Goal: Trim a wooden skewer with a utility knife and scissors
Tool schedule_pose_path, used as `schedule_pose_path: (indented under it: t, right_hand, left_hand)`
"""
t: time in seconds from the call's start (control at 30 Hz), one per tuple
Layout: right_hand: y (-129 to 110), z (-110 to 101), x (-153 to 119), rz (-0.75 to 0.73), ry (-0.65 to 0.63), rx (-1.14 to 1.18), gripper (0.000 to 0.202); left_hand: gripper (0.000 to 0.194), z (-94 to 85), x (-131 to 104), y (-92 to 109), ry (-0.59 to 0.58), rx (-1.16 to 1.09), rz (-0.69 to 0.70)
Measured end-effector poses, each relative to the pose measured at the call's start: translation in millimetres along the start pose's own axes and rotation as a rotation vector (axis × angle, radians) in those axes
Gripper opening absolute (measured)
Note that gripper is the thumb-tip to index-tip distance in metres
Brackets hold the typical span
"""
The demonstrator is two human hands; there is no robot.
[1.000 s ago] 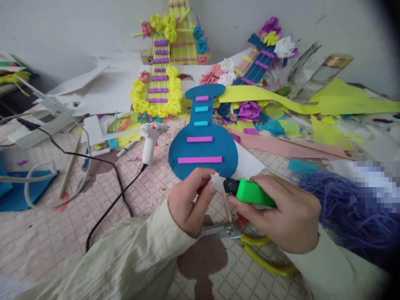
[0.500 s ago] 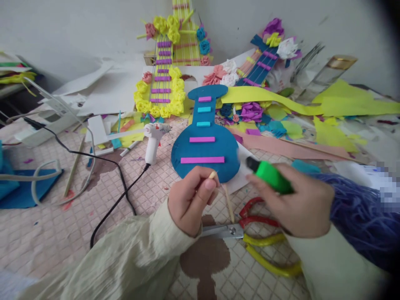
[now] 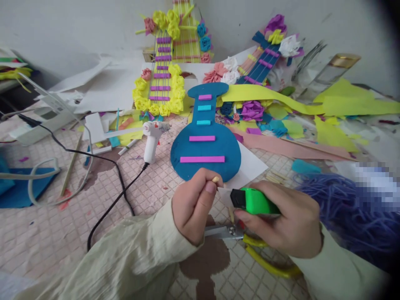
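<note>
My left hand (image 3: 195,204) pinches a thin wooden stick, whose pale tip (image 3: 215,179) shows above the thumb. Closed around a green utility knife (image 3: 258,201) with a black front end is my right hand (image 3: 290,218). A pale, blurred blade seems to reach from the knife toward the left fingers. Just beyond both hands lies a blue guitar-shaped cutout (image 3: 204,146) with pink and light blue strips across it. Beneath the hands are scissors (image 3: 223,231) with red and yellow handles, partly covered by my right hand.
A white glue gun (image 3: 152,141) stands left of the cutout, its black cord (image 3: 109,216) crossing the table. Purple string (image 3: 337,212) is heaped at right. Decorated paper guitars (image 3: 162,75), paper scraps and a glass bottle (image 3: 336,71) line the back.
My right hand has brought the knife left and down, close to my left hand. The scissors' red handle is now mostly hidden. My left hand still pinches the stick.
</note>
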State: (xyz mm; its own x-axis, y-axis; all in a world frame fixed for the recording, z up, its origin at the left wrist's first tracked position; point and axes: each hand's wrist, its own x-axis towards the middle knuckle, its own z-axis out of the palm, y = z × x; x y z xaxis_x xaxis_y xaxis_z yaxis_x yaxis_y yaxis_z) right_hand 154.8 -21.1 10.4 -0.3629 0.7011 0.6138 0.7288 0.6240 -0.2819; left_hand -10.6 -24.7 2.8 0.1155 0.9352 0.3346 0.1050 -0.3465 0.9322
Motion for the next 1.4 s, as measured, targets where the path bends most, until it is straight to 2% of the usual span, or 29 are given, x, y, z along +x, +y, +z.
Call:
schedule_pose_path:
  t: [0.33, 0.6, 1.4]
  right_hand:
    - [-1.3, -2.5, -2.6, 0.039, -0.041, 0.027, 0.032]
    - [-0.8, -1.0, -1.1, 0.033, -0.037, 0.016, 0.033]
    - [-0.5, -1.1, -3.1, 0.023, -0.007, -0.038, 0.036]
  left_hand:
    - [0.023, -1.6, 1.7, -0.6, -0.098, -0.072, 0.1]
    - [0.022, -6.3, 3.4, -1.7, -0.144, 0.001, 0.124]
    - [0.022, -7.6, 3.7, -5.2, -0.171, 0.057, 0.153]
